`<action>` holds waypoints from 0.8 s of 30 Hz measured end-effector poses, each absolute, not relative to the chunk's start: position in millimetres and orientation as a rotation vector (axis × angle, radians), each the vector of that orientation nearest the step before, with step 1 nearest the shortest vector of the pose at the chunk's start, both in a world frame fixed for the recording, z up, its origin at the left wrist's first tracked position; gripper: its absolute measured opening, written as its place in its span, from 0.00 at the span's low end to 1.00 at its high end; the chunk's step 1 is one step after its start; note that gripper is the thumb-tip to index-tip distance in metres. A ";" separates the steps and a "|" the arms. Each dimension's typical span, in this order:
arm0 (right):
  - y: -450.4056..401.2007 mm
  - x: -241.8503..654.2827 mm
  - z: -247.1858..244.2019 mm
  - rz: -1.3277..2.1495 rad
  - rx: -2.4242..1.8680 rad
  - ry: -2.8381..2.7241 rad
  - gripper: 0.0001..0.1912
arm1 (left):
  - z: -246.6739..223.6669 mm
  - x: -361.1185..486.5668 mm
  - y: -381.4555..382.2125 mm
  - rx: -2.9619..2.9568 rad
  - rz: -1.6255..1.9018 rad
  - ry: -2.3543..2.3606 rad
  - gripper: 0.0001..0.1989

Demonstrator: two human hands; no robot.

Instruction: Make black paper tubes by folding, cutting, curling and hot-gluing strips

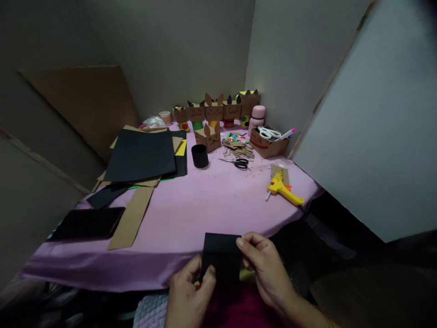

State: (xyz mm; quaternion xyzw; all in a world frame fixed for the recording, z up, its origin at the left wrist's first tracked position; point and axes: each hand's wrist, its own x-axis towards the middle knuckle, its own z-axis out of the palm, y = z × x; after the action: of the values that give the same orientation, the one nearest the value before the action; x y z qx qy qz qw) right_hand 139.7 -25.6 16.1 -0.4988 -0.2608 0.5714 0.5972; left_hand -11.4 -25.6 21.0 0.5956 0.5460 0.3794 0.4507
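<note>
A small piece of black paper (223, 255) is held up at the table's front edge between both hands. My left hand (193, 287) pinches its lower left side, thumb in front. My right hand (261, 262) grips the upper right corner between thumb and fingers. The paper's lower part fades into shadow. Farther back stands a black paper cylinder (200, 156). Beside it lie black-handled scissors (239, 163). A folded cardboard piece with a drawn animal face and ears (209, 137) sits behind the cylinder.
Black sheets (141, 152) and a cardboard strip (133, 218) lie left, near a dark phone (88, 223). A yellow glue gun (283, 187) rests right. Behind are cardboard scraps (238, 149), a box (268, 146) with white scissors, a pink bottle (257, 116) and several cardboard animal figures (214, 109).
</note>
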 end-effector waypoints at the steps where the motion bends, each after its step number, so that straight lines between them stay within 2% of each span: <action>1: -25.7 139.9 15.9 1.324 -1.161 -0.611 0.14 | 21.1 -11.2 -25.7 1.464 0.944 1.341 0.10; 15: -25.3 142.4 16.4 1.330 -1.168 -0.620 0.14 | 20.4 -17.1 -23.6 1.494 0.872 1.286 0.11; 24: -25.6 142.7 15.4 1.314 -1.200 -0.640 0.14 | 22.1 -11.2 -26.3 1.413 0.988 1.320 0.10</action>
State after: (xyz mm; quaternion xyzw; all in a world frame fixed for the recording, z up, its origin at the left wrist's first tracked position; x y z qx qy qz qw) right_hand 142.7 -25.6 15.4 -0.5146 -0.2745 0.5635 0.5851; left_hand -11.2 -26.3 22.1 0.5757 0.5379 0.4023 0.4663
